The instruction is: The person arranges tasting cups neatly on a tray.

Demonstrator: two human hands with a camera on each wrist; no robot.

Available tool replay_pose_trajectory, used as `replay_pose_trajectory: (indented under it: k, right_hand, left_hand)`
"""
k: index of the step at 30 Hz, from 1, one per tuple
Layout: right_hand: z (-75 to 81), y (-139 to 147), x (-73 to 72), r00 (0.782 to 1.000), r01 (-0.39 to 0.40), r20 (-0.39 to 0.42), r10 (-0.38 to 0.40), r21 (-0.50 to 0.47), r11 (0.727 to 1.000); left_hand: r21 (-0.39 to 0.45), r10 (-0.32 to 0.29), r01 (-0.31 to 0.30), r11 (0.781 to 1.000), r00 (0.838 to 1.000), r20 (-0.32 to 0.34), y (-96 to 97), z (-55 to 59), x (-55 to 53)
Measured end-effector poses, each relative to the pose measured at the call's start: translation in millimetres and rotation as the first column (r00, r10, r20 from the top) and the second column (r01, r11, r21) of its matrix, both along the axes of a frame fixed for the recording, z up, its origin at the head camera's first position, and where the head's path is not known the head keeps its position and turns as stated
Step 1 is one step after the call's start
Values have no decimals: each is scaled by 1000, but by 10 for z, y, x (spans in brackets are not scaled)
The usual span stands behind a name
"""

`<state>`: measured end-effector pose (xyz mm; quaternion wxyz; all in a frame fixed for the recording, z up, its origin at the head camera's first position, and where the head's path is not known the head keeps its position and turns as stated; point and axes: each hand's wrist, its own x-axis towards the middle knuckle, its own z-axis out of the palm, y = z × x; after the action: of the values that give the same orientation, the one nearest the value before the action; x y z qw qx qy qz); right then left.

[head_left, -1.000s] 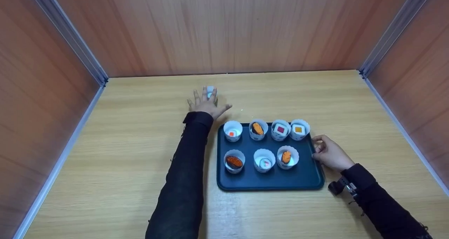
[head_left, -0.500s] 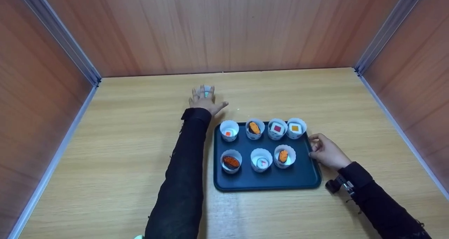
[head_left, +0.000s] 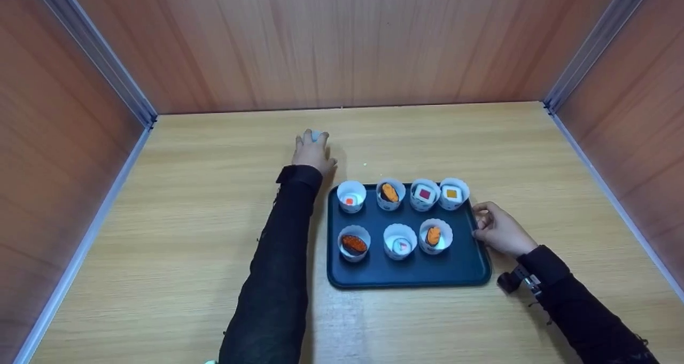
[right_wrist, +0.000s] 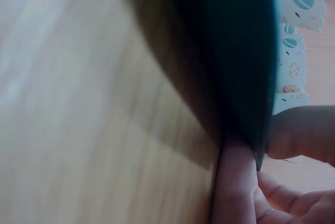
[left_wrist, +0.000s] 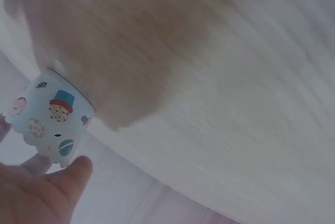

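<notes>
At the back, left of the middle, my left hand [head_left: 312, 154] curls its fingers round the scalloped rim of a white paper baking cup [left_wrist: 55, 114]. Cupcake prints decorate the cup's side, and in the head view the fingers hide most of it. On the right, my right hand [head_left: 501, 230] pinches the side edge of a dark green tray [head_left: 374, 278], one finger [right_wrist: 235, 182] under the rim and the thumb above. Several baking cups stand on the tray in two rows, each holding a small piece like toy sushi, including a red-topped piece [head_left: 354, 244].
The wooden table [head_left: 160, 235] is enclosed by a back panel [head_left: 342, 43] and side panels with metal corner strips. A pale green thing [head_left: 210, 362] peeks in at the bottom edge beside the left sleeve. A tiny white speck [head_left: 365, 164] lies behind the tray.
The left hand's spread fingers have drawn in round the baking cup at the back. The right hand keeps its pinch on the tray edge; the head view has shifted slightly.
</notes>
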<state>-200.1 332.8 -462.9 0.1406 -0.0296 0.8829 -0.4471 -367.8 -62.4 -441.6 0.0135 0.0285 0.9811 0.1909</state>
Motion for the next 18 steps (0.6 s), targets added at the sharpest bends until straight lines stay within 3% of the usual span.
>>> replay_pose_trajectory:
  k: [6,12,18]
  right_hand:
    - [0,-8,-33,1000,-5,2,5,-3,1000]
    - [-15,-10,-66,1000,-4,9,4,7,1000]
    - [16,-9,-85,997,31,77,-32,9,999]
  left_hand:
    - [95,35,-25,995,994,-103,-24,-30,22]
    - [62,4,0,998,998,-59,-73,11,84]
    - [14,-75,75,997,997,12,-92,119,204]
